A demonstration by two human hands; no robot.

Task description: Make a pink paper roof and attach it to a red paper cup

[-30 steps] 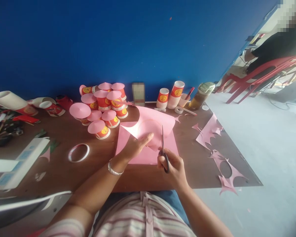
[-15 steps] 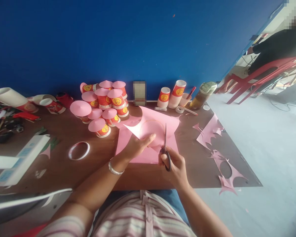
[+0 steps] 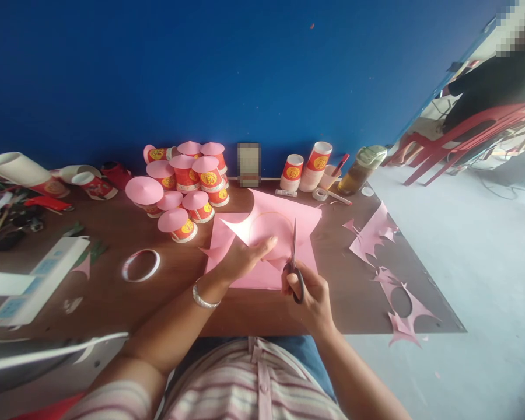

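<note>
My left hand [image 3: 246,255] is closed on a pink paper sheet [image 3: 284,204], its thumb lying on top. A circle outline is drawn on the sheet, and part of the edge beside it is cut in a curve. In my right hand [image 3: 310,289] are scissors [image 3: 294,256] with dark handles, their blades pointing away from me at the right side of the circle. More pink paper [image 3: 304,277] lies flat on the table beneath. A pointed pink flap [image 3: 214,252] sticks out left of my left hand; where it joins is hidden.
Red paper cups with pink cone tops [image 3: 174,220] stand at back left. A white ring [image 3: 140,266] and power strip [image 3: 39,283] lie left. Cups [image 3: 292,173], tape [image 3: 319,195] and a jar [image 3: 362,169] are at back right, pink scraps [image 3: 402,300] at right.
The pointed pink flap has swung down toward me on the left, from above my left hand to beside it. Both hands and the scissors keep nearly the same place.
</note>
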